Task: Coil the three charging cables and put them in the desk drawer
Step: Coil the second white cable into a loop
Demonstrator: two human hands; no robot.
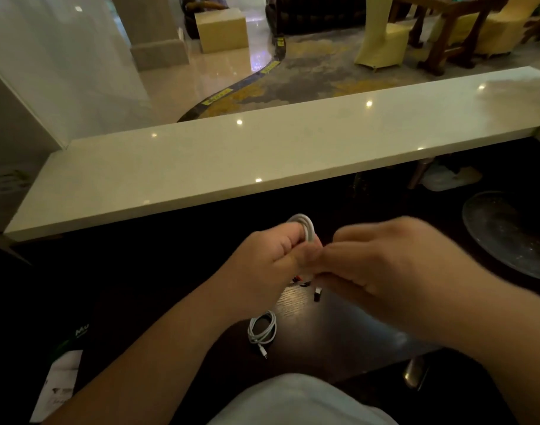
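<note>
My left hand is closed around a coiled white cable, whose loop sticks up above my fingers. My right hand meets it from the right, fingers pinched at the same coil; it is blurred. A second white cable lies coiled on the dark desk below my hands, its plug pointing toward me. A small dark plug end and some red and black bits show just under my hands. No drawer is visible.
A long pale stone counter runs across behind the dark desk. A large glass plate lies at the right. A white and green leaflet sits at the lower left.
</note>
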